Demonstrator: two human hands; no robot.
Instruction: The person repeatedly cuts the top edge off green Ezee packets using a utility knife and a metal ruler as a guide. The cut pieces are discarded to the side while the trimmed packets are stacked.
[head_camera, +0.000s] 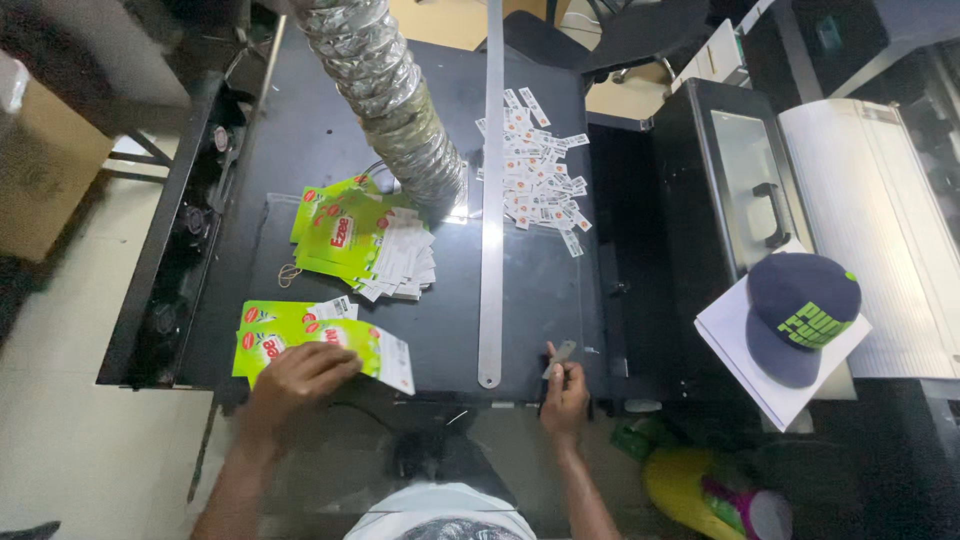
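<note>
The green printed pouches (345, 235) are looking like glossy plastic film, the crinkly duct hose (385, 90) is shining like metal foil, the long ruler (491, 190) is gleaming as smooth steel, and the black worktop (320, 120) is looking matt.

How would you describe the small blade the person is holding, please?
On the black worktable, follow the long metal ruler to its near end. Just right of it, the right hand pinches a small grey blade, unlike the printed labels farther up.
</note>
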